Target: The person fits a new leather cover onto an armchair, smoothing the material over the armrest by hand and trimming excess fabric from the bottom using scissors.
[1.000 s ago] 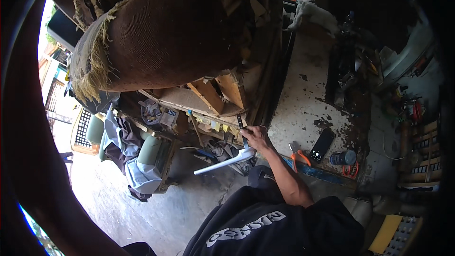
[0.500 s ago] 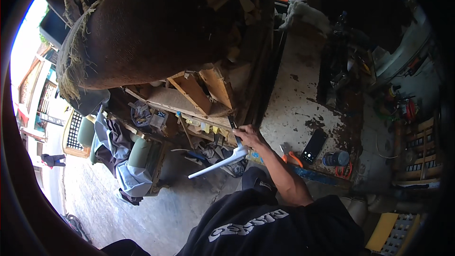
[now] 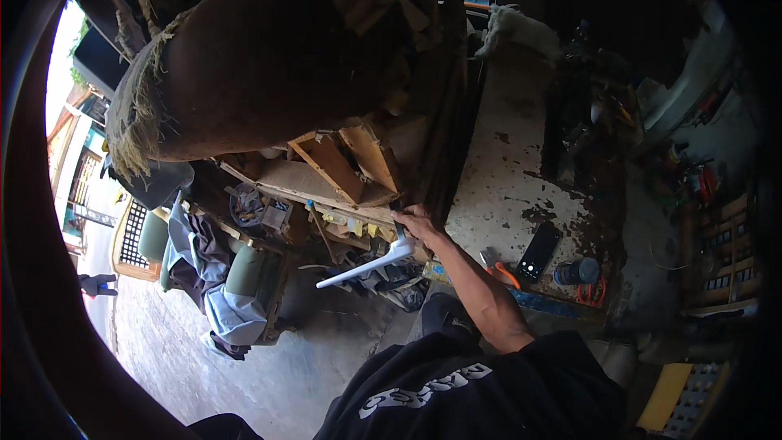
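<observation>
My right hand (image 3: pixel 417 226) reaches forward from the lower right, its fingers closed around the dark, flat upper part of a pale blue-grey tool-like piece (image 3: pixel 366 267). Below the hand this piece widens, then bends into a long thin arm that points left over the floor; its exact kind I cannot make out. The hand is close to the front edge of a wooden shelf (image 3: pixel 305 185), and whether it touches the edge I cannot tell. On that shelf sits an open wooden frame (image 3: pixel 330 165). My left hand is out of view.
On the worn bench (image 3: pixel 489 187) at right lie orange-handled pliers (image 3: pixel 503 273), a phone (image 3: pixel 539 251) and a dark jar (image 3: pixel 577 271). A large brown, frayed-edged padded piece (image 3: pixel 261 73) hangs at upper left. Green cushions (image 3: pixel 243 270) and cloth stand left; a distant person (image 3: pixel 98 284) is outside.
My right hand has moved a little forward and left toward the shelf edge, carrying the pale piece with it. The dark tip that stuck out above the fingers shows less now.
</observation>
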A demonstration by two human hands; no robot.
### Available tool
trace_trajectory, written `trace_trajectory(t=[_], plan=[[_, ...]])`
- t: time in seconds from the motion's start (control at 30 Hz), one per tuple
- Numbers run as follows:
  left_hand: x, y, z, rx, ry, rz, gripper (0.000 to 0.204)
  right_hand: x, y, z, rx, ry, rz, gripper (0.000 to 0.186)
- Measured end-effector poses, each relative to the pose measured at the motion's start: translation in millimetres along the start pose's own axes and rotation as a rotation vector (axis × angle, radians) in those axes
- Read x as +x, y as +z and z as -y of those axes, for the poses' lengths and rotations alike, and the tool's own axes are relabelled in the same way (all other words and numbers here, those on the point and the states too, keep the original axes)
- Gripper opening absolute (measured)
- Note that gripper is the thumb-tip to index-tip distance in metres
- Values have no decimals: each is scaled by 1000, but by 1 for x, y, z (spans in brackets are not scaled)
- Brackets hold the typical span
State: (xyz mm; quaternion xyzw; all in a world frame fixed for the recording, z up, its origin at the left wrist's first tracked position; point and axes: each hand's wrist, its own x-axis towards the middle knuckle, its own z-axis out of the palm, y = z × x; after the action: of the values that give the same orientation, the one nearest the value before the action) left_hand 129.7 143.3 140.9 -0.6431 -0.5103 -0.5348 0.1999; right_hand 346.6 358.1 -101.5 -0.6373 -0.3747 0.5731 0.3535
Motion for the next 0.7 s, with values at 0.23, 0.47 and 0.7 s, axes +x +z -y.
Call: trace_trajectory(t=[0.23,0.47,0.7], plan=[[79,18,-15,-99,142,-48,27,33,-14,-48,18,-22,-94,71],[156,12,-5,-142,277,-120,28,-28,-11,-31,-10,-329,-280,44],[152,-18,-3,-400,345,-133,29,-157,-95,-155,-309,-215,-369,32]])
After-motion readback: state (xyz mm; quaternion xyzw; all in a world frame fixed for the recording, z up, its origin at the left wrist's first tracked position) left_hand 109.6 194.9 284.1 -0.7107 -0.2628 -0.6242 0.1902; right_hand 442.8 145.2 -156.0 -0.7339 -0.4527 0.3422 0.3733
